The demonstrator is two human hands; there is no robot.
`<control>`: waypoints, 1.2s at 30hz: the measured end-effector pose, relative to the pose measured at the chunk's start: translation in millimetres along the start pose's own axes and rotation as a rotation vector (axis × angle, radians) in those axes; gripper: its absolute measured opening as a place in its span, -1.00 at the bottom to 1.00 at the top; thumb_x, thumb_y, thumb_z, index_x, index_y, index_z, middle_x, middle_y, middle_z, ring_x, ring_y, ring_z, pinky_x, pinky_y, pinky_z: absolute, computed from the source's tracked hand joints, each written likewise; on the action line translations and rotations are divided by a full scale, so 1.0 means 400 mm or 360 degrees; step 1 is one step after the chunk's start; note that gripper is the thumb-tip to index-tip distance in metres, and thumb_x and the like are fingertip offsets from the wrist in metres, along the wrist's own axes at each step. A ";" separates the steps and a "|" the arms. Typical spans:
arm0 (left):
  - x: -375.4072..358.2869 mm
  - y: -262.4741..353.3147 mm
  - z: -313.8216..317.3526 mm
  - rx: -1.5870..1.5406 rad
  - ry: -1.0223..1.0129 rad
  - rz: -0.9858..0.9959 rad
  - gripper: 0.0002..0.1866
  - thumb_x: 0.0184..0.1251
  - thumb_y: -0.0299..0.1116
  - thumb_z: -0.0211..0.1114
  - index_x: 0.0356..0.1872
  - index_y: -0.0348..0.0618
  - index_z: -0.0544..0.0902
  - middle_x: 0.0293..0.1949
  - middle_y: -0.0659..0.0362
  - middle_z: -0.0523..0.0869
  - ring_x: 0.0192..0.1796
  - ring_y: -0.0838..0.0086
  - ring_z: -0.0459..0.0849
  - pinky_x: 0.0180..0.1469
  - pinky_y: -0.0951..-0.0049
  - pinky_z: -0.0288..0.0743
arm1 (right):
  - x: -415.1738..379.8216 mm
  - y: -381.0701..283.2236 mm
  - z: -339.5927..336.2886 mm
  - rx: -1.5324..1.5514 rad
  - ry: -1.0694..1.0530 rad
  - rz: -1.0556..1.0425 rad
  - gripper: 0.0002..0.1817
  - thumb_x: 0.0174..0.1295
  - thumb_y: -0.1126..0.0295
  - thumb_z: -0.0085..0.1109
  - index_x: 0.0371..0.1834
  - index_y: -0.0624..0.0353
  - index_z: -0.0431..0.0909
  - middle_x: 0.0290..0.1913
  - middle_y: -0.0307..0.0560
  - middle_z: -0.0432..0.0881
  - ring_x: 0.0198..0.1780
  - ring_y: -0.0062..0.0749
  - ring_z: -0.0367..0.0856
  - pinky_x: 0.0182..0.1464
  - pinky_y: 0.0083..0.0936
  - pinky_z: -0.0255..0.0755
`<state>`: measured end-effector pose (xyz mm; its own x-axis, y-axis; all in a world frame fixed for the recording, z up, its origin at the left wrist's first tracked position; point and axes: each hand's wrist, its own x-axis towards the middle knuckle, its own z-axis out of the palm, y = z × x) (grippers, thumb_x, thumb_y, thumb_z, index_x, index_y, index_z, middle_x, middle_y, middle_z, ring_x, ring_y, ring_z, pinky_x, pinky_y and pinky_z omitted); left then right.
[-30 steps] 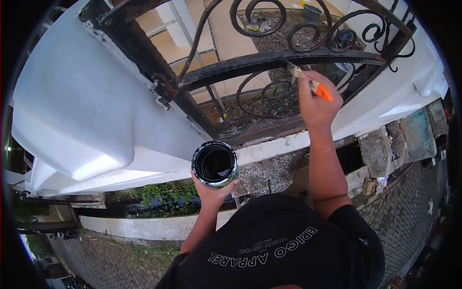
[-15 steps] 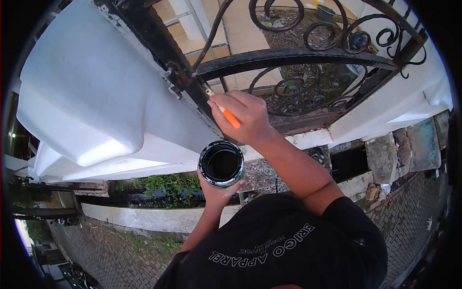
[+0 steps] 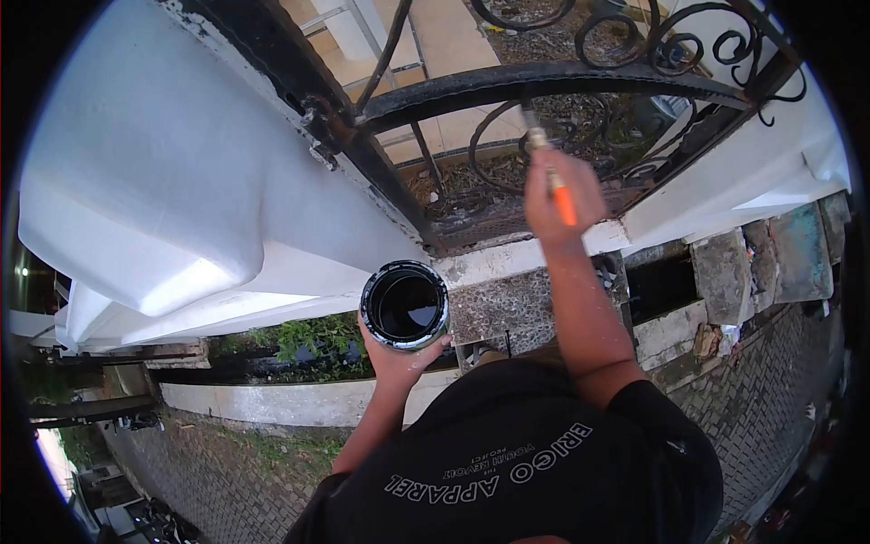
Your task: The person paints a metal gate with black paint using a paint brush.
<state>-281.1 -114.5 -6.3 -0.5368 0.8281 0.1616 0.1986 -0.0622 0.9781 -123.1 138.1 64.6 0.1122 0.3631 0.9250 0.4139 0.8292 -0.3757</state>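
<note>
Beneath the curved black bar [image 3: 589,80], the right hand [image 3: 569,195] has its grip closed around a brush [image 3: 536,138] with an orange handle, the bristle end pointing up and away from the body. Both hand and brush are blurred, so I cannot tell whether the bristles touch the bar's lower edge or stop just short of it. Nearer the body and to the left, the left hand [image 3: 394,364] keeps a full grip around the side of an open can [image 3: 406,344], which stands about level in it, well apart from the brush; dark paint [image 3: 391,304] shows inside, and smears mark the rim. For a clean stroke, the brush probably wants a loose, steady wrist, with only the bristle tips laid on the metal and drawn along the curve rather than across it, so that no drip gathers under the edge. A light wipe on the can's rim after each dip should help with that. Holding the can upright and closer under the brush would likely catch falling drops. Beside the dark post [image 3: 290,63], the white wall [image 3: 145,181] calls for shorter, slower strokes, since any dark smear would show plainly on it.
</note>
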 end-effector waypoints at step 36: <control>-0.077 -0.020 -0.098 0.0056 0.0208 -0.0044 0.25 -0.34 -0.25 0.79 0.41 -0.27 0.10 0.28 -0.04 0.44 0.35 0.22 0.47 0.42 0.18 0.32 | -0.059 -0.116 0.155 0.0357 -0.0044 0.0040 -0.83 0.03 0.64 0.38 -0.29 0.23 0.69 -0.38 0.00 0.72 -0.42 -0.24 0.73 -0.37 -0.47 0.60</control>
<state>-298.3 -161.4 -13.9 -0.6441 0.7496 0.1525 0.2094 -0.0189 0.9776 -200.9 117.3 56.9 0.0942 0.3939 0.9143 0.1996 0.8923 -0.4050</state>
